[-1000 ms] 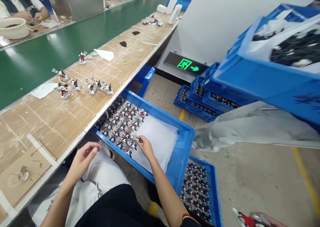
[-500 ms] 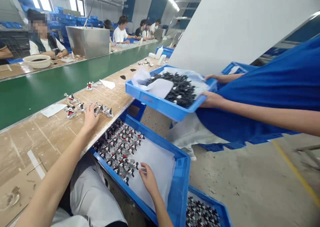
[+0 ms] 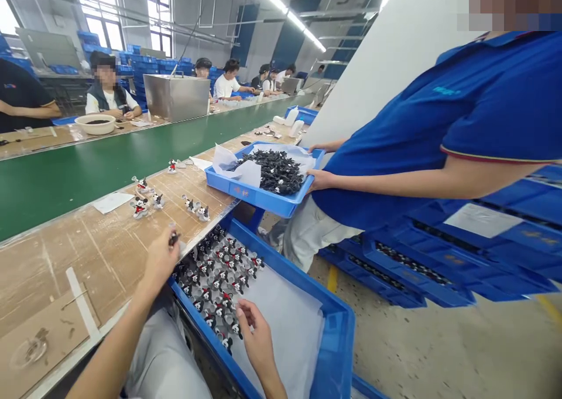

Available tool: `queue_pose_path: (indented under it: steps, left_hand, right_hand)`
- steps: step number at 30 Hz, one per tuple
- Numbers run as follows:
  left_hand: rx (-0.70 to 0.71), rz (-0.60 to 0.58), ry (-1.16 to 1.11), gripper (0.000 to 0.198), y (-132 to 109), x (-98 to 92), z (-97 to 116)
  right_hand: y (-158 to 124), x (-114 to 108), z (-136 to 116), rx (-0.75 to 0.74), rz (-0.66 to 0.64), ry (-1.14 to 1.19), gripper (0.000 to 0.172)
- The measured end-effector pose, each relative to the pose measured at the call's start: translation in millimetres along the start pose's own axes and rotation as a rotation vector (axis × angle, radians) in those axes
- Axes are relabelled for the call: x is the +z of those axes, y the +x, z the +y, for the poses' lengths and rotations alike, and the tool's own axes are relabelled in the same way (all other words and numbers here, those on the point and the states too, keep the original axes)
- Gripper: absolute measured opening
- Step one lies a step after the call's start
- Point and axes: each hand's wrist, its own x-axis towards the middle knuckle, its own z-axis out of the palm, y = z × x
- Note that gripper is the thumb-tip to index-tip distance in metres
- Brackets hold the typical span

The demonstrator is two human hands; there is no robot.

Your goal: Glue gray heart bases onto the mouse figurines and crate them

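Note:
My left hand (image 3: pixel 161 257) is closed around a small black-and-grey mouse figurine (image 3: pixel 174 238), just above the bench edge. My right hand (image 3: pixel 258 336) hovers over the blue crate (image 3: pixel 302 287) at my lap, its fingers loosely curved and apart, close to the nearest figurines. Rows of mouse figurines (image 3: pixel 219 282) in black, red and grey lie on the crate's white liner sheet (image 3: pixel 287 305). Several more figurines stand on the bench, among them one in red (image 3: pixel 140 207) and a greyish one (image 3: pixel 202 212).
A co-worker in a blue shirt (image 3: pixel 395 129) holds a blue tray (image 3: pixel 246 193) of black parts over the bench edge. Behind the wooden bench (image 3: pixel 109 246) runs a green conveyor belt (image 3: pixel 79 173). Stacked blue crates (image 3: pixel 395 270) stand at right; people sit across the belt.
My left hand has lifted a figurine from the bench group and drawn it toward the crate. The co-worker's tray has shifted left, over the bench. My view has turned.

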Motion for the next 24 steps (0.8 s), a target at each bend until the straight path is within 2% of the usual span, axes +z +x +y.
queue_pose_path:
  steps: [3, 5, 8, 11, 16, 19, 22, 23, 24]
  left_hand:
    - [0.135, -0.019, -0.061, 0.034, -55, 9.0, 29]
    - [0.236, -0.043, -0.038, 0.036, -83, 17.5, 46]
    - [0.349, -0.093, 0.041, 0.049, -111, 24.9, 64]
    - [0.42, -0.133, 0.143, 0.063, -126, 24.8, 74]
    - [0.505, -0.205, 0.285, 0.074, -142, 20.2, 96]
    - [0.554, -0.301, 0.241, 0.076, -142, 14.4, 110]
    - [0.586, -0.412, 0.056, 0.061, -125, 3.0, 112]
    - [0.58, -0.421, -0.027, 0.051, -114, -2.3, 109]
    - [0.553, -0.379, -0.109, 0.037, -100, -8.2, 103]
  right_hand:
    - [-5, 29, -50, -0.077, -0.092, 0.179, 0.04]
    - [-5, 43, -74, -0.09, -0.16, 0.27, 0.047]
    - [-3, 50, -91, -0.058, -0.217, 0.333, 0.05]
    - [-2, 40, -95, -0.027, -0.237, 0.415, 0.047]
    - [-6, 13, -96, 0.081, -0.209, 0.499, 0.049]
    - [-5, 3, -94, 0.158, -0.135, 0.541, 0.047]
    - [-3, -4, -88, 0.208, -0.093, 0.63, 0.042]
    - [-2, -6, -86, 0.224, -0.078, 0.648, 0.042]
    - [-1, -9, -83, 0.244, -0.063, 0.655, 0.042]
